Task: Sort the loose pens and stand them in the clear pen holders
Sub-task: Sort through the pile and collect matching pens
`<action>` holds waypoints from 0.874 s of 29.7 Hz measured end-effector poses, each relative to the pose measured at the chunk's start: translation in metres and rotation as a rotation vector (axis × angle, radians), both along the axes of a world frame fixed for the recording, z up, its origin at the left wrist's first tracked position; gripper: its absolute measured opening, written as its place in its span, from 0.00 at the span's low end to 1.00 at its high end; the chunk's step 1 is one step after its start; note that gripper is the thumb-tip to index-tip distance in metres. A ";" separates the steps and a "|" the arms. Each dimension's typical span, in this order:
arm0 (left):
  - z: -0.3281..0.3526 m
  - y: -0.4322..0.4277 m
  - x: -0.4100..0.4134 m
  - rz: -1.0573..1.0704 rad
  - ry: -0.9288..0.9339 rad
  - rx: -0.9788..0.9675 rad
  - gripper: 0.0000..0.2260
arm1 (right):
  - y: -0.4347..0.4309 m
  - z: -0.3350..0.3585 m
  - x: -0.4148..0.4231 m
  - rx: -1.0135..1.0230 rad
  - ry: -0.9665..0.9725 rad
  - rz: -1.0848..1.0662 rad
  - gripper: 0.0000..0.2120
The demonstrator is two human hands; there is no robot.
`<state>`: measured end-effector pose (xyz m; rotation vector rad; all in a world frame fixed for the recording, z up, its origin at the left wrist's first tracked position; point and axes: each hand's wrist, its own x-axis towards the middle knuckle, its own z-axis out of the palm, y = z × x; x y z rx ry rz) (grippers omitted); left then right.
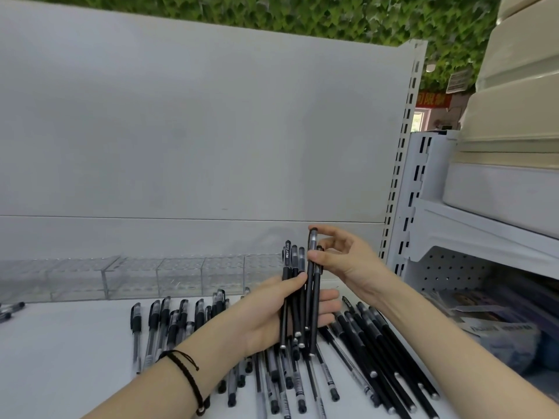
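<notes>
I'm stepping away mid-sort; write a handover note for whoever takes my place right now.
Left hand grips an upright bundle of black pens. Right hand: fingers pinch the top of one pen in it.
Clear pen holders line the back of the shelf; no pens seen standing in them.
Loose pens lie on the shelf: clear-barrelled ones left, black ones right.
Done: some black pens gathered. Left: stand the bundle, then sort the rest.

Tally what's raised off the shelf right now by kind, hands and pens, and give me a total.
Hands: 2, the left hand and the right hand
Pens in the upright bundle: 5, going by the tops that show
Total: 7
</notes>
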<state>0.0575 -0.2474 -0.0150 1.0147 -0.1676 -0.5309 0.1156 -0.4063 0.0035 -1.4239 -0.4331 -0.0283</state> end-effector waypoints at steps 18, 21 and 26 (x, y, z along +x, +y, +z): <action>0.001 0.000 0.006 0.164 -0.094 0.018 0.21 | -0.042 0.010 0.005 -1.087 -0.170 -0.209 0.11; 0.001 0.001 0.008 0.182 -0.072 -0.008 0.22 | -0.043 0.005 0.006 -1.212 -0.107 -0.106 0.11; 0.000 0.000 0.010 0.200 -0.063 -0.011 0.22 | -0.036 0.009 -0.002 -1.318 -0.074 0.021 0.15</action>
